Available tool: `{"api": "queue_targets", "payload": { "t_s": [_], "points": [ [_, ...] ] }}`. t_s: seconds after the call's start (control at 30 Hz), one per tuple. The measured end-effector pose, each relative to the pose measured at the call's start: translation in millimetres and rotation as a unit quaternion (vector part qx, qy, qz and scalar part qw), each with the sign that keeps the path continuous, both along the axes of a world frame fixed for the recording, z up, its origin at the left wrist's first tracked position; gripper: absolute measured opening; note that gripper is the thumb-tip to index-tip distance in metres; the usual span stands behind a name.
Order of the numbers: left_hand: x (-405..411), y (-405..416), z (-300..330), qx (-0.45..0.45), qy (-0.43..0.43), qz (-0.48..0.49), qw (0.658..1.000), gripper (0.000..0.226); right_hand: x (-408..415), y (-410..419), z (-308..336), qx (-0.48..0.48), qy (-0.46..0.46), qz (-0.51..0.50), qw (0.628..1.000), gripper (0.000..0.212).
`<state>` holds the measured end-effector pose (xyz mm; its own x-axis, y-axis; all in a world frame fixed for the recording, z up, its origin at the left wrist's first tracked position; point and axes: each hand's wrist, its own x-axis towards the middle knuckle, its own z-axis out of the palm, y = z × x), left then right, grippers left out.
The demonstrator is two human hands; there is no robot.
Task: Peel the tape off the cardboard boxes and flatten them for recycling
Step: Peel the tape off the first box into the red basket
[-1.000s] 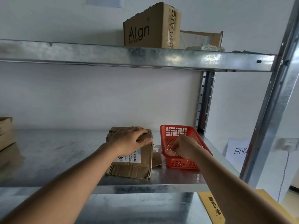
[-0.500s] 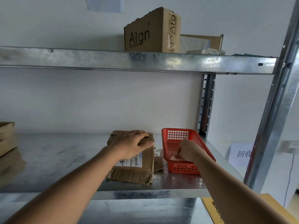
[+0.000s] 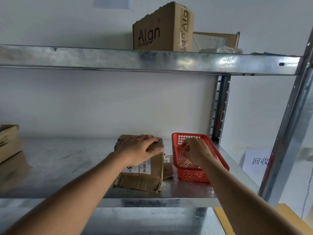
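A small worn cardboard box (image 3: 153, 172) with a white shipping label stands on the metal shelf (image 3: 59, 163), a torn flap lying at its front. My left hand (image 3: 138, 150) lies over the box's top, thumb wrapped over the front right edge, gripping it. To its right is a red plastic basket (image 3: 194, 177). My right hand (image 3: 194, 151) hovers just above the basket's inside, fingers loosely curled with thumb and forefinger close together; I see nothing between them. A pale scrap (image 3: 188, 162) lies on the basket floor.
A loose cardboard piece (image 3: 168, 166) lies between box and basket. A larger "Algn" box (image 3: 162, 31) and a second box (image 3: 215, 40) sit on the upper shelf (image 3: 152, 61). More cardboard (image 3: 8, 141) is at far left. A steel upright (image 3: 288, 133) stands at right.
My right hand has risen from the basket floor to just above it. My left hand has stayed on the box. The view has tilted slightly downward.
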<state>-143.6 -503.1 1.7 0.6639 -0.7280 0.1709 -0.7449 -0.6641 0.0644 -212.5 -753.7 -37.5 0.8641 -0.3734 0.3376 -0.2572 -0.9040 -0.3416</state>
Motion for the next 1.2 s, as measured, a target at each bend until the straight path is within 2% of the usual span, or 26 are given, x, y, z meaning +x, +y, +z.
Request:
{"api": "queue_targets", "payload": {
  "t_s": [0.1,0.23,0.4,0.57,0.73,0.83,0.93,1.07,1.1,1.13,1.2],
  "points": [
    [-1.2,-0.2,0.9,-0.001,-0.004,0.001,1.000,0.073,-3.2,3.4,5.0,0.000,-0.022,0.033,0.999,0.034],
    [-1.0,-0.3,0.6,0.002,0.003,0.001,1.000,0.074,-7.1,6.0,7.5,0.057,-0.048,0.033,0.997,0.040],
    [-0.4,1.7,-2.4,-0.005,0.008,0.000,1.000,0.076,-14.8,5.6,11.5,0.165,-0.097,-0.002,0.982,0.037],
    [-0.4,2.1,-2.8,0.001,0.008,-0.003,1.000,0.075,-17.1,6.3,13.4,0.193,-0.121,-0.014,0.974,0.023],
    [0.7,2.3,-2.8,-0.016,0.028,-0.011,0.999,0.078,-15.4,26.5,23.3,0.227,-0.138,0.071,0.962,0.016],
    [2.4,5.2,0.2,-0.040,0.072,-0.034,0.996,0.072,-10.9,47.8,30.0,0.238,-0.100,0.130,0.957,0.030],
    [4.1,10.6,5.8,-0.031,0.095,-0.040,0.994,0.073,-8.5,68.8,36.0,0.204,-0.047,0.176,0.962,0.031],
    [11.9,24.6,15.9,-0.066,0.131,0.009,0.989,0.089,-5.5,83.9,40.4,0.072,-0.001,0.177,0.982,0.037],
    [14.6,29.5,18.3,-0.097,0.150,0.011,0.984,0.080,-4.8,85.0,40.6,0.049,0.004,0.176,0.983,0.039],
    [17.0,34.4,19.5,-0.126,0.168,0.012,0.978,0.062,-4.5,85.4,40.7,0.031,0.008,0.176,0.984,0.043],
    [27.5,45.5,17.7,-0.169,0.142,0.030,0.975,0.026,-1.7,84.3,39.5,0.021,0.019,0.169,0.985,0.052]
  ]
}}
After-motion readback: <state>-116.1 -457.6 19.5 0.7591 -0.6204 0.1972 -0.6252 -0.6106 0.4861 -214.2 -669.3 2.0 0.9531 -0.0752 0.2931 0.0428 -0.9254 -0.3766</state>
